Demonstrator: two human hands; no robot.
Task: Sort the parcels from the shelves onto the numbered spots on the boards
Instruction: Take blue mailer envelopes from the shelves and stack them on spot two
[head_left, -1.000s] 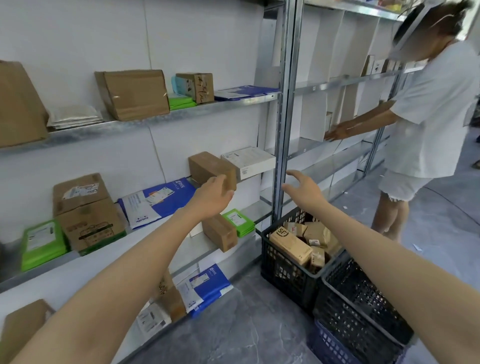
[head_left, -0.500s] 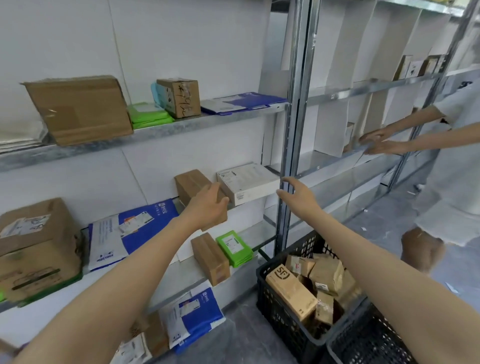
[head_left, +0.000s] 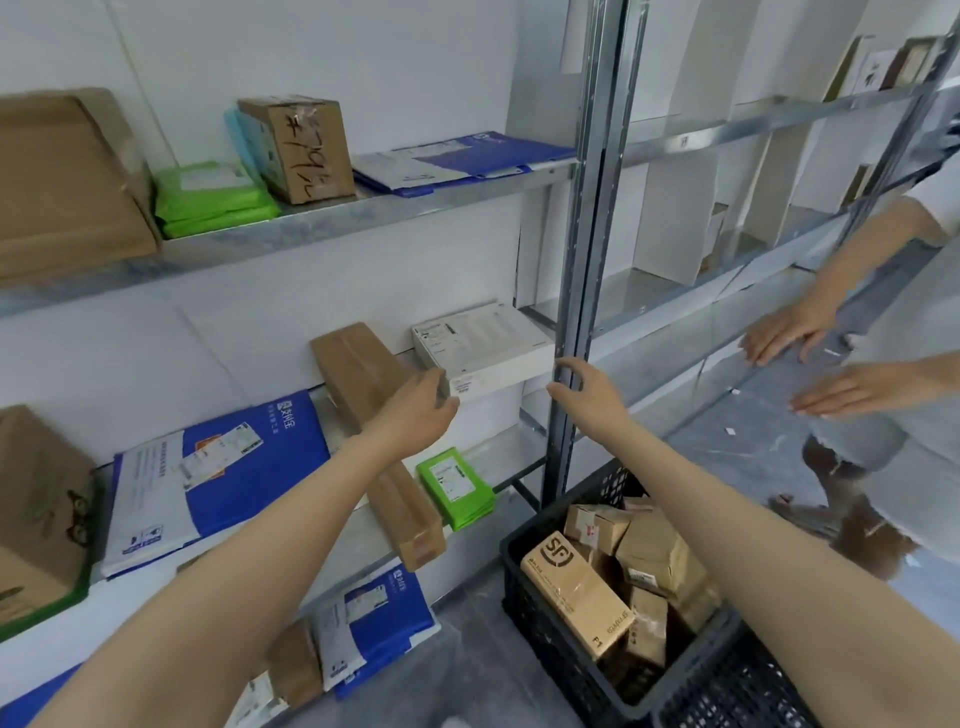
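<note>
A white box (head_left: 483, 343) sits on the middle shelf (head_left: 524, 426) against the steel upright (head_left: 582, 260). A brown box (head_left: 358, 369) leans beside it on the left. My left hand (head_left: 415, 410) reaches in front of the brown box, fingers straight, fingertips at the white box's lower left corner. My right hand (head_left: 587, 389) hovers at the white box's right end, right by the upright, fingers spread and holding nothing. I cannot tell whether either hand touches the white box.
A long brown box (head_left: 410, 519), a green parcel (head_left: 457, 486) and a blue mailer (head_left: 218, 467) lie below. A black crate (head_left: 524, 587) holds several cartons, one marked SF (head_left: 571, 587). Another person's hands (head_left: 789, 332) rest on the right rack's shelf.
Both my hands have moved in toward the white box, the left sliding right off the brown box. The view has moved closer to the shelf. The other person's hands have shifted lower.
</note>
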